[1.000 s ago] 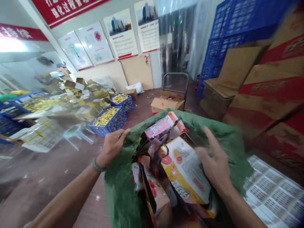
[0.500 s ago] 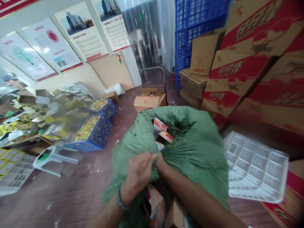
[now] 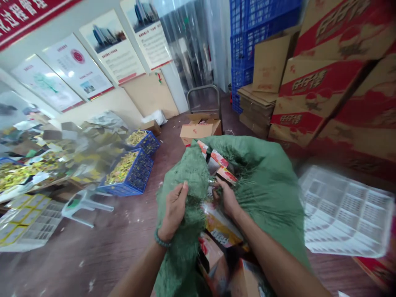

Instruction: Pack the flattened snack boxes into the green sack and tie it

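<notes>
A large green woven sack [image 3: 269,185] stands in front of me, its mouth gaping. Printed cartons [image 3: 227,173] and an orange-yellow packet [image 3: 221,227] show inside the opening, with open brown cardboard boxes [image 3: 247,276] nearer to me. My left hand [image 3: 173,212], with a beaded bracelet at the wrist, grips the sack's left flap, thumb on top. My right hand [image 3: 227,198] is over the opening beside the printed cartons, its fingers curled closed; what lies between them is too small to make out.
Red-and-brown cartons [image 3: 312,82] are stacked at right, above a white plastic crate [image 3: 346,210]. Behind the sack, an open carton [image 3: 198,134] sits by a trolley handle [image 3: 202,87]. Blue crates [image 3: 136,173] of yellow packets and a white stool [image 3: 86,204] stand at left.
My hands have come apart; they were together at the sack's mouth. The left hand is now on the flap, the right further right. The opening is wider, and the orange-yellow packet shows.
</notes>
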A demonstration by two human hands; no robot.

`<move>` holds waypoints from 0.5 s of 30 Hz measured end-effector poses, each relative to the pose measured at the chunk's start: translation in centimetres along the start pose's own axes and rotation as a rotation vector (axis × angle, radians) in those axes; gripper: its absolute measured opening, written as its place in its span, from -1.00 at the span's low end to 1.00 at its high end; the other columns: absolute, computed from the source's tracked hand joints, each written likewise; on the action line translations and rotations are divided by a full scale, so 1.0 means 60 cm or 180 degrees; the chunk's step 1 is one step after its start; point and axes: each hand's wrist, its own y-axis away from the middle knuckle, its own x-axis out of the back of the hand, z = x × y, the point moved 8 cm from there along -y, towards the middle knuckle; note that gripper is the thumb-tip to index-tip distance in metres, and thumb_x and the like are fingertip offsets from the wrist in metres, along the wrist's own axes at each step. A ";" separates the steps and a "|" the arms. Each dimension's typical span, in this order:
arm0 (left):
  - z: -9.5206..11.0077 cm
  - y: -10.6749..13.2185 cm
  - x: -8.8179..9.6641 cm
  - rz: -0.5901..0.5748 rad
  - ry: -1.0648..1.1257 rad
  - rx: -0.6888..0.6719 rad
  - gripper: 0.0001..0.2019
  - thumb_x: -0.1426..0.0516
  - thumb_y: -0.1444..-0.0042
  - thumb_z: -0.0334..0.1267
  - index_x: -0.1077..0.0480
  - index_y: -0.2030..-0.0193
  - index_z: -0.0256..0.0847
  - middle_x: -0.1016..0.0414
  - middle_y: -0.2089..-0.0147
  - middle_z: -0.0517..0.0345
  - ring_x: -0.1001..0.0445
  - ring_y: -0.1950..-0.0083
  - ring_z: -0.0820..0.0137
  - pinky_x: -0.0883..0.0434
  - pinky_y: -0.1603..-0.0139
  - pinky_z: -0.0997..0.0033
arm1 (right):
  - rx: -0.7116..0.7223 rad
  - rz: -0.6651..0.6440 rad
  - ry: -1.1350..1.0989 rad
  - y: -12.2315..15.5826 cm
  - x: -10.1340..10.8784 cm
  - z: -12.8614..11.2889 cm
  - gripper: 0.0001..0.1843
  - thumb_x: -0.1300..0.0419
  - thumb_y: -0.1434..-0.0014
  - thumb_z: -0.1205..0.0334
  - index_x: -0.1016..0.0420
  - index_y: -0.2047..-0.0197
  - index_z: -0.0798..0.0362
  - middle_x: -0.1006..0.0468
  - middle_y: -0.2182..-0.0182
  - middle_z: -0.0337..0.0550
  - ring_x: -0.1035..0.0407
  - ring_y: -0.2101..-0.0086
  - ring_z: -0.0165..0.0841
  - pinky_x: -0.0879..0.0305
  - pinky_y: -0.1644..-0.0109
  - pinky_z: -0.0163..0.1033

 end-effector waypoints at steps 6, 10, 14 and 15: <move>0.011 0.004 -0.047 -0.0539 0.0034 -0.0229 -0.59 0.04 -0.30 0.08 -0.33 0.45 -0.12 -0.36 0.43 0.18 -0.30 0.34 0.34 -0.35 0.25 0.35 | -0.0115 -0.0269 -0.2122 0.055 0.009 -0.067 -0.35 -0.39 0.08 -0.36 -0.58 0.25 0.11 -0.57 0.41 -0.12 -0.45 0.34 -0.23 -0.40 0.20 -0.19; 0.024 0.007 -0.023 -0.1211 -0.0833 -0.0704 -0.54 -0.12 -0.12 0.24 -0.47 0.19 -0.15 -0.52 0.25 0.05 -0.46 0.22 0.20 -0.46 0.10 0.18 | 0.0149 0.0465 -0.1246 0.093 0.059 -0.095 -0.51 -0.30 -0.05 -0.24 -0.54 0.42 0.09 -0.49 0.51 -0.20 -0.39 0.39 -0.27 -0.33 0.27 -0.24; 0.079 -0.003 0.009 -0.1164 -0.1891 -0.2213 0.34 -0.37 0.37 0.42 -0.11 -0.46 -0.40 -0.12 -0.46 -0.52 -0.08 -0.48 -0.30 -0.02 -0.45 -0.29 | 0.0522 0.0499 -0.0645 0.131 0.072 -0.136 -0.49 -0.20 -0.17 -0.18 -0.34 0.57 0.05 -0.32 0.59 -0.28 -0.22 0.49 -0.39 -0.14 0.40 -0.32; 0.083 -0.003 -0.005 -0.1316 -0.2014 -0.2488 0.38 -0.37 0.34 0.41 -0.01 -0.51 -0.43 0.04 -0.52 -0.54 0.10 -0.54 -0.32 0.14 -0.48 -0.35 | 0.0651 0.0528 -0.0518 0.139 0.071 -0.148 -0.48 -0.20 -0.17 -0.17 -0.26 0.60 0.05 -0.26 0.60 -0.29 -0.17 0.49 -0.42 -0.11 0.40 -0.33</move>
